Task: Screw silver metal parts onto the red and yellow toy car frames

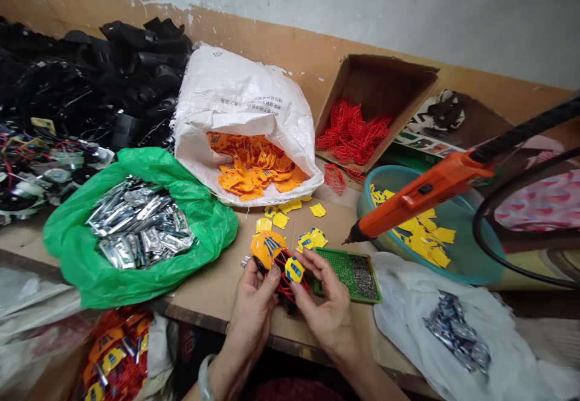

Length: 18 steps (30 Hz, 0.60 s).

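My left hand [254, 304] and my right hand [327, 309] hold a small toy car [277, 260] between them, over the front edge of the bench. The car has an orange-yellow shell with blue stripes and a red wire-like frame. My left thumb rests on the red frame. My right fingers press a small yellow panel [294, 269] against the car's side. Loose yellow panels [312, 239] lie just beyond the car.
A green screw tray [351, 274] sits right of my hands, with an orange electric screwdriver [421, 195] hanging above. Behind are a green bag of silver parts [136, 223], a white sack of orange shells [247, 129], a box of red frames [357, 132] and a teal basin [457, 238].
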### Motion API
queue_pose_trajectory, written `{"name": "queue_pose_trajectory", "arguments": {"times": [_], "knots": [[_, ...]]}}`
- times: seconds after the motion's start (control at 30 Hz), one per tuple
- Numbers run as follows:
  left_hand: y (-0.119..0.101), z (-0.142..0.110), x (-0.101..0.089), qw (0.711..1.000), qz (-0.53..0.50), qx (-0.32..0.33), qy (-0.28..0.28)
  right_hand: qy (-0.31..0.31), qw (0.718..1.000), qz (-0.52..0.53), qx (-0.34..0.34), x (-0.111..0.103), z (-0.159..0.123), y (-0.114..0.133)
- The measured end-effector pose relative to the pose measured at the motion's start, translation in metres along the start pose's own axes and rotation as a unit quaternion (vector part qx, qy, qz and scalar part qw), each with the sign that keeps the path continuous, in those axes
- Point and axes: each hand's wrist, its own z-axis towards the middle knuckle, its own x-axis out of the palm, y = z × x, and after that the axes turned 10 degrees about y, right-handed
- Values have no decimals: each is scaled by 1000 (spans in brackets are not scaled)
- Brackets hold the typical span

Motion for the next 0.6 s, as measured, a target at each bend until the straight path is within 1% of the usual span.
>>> {"name": "queue_pose_trajectory", "arguments": {"times": [0.4, 0.6], "knots": [[6, -2, -5, 1000, -26, 1, -5, 11, 997, -76, -19, 11, -1, 5], [0, -5, -4, 999, -44, -6, -8, 7, 995, -95, -26, 11, -6, 11]]}}
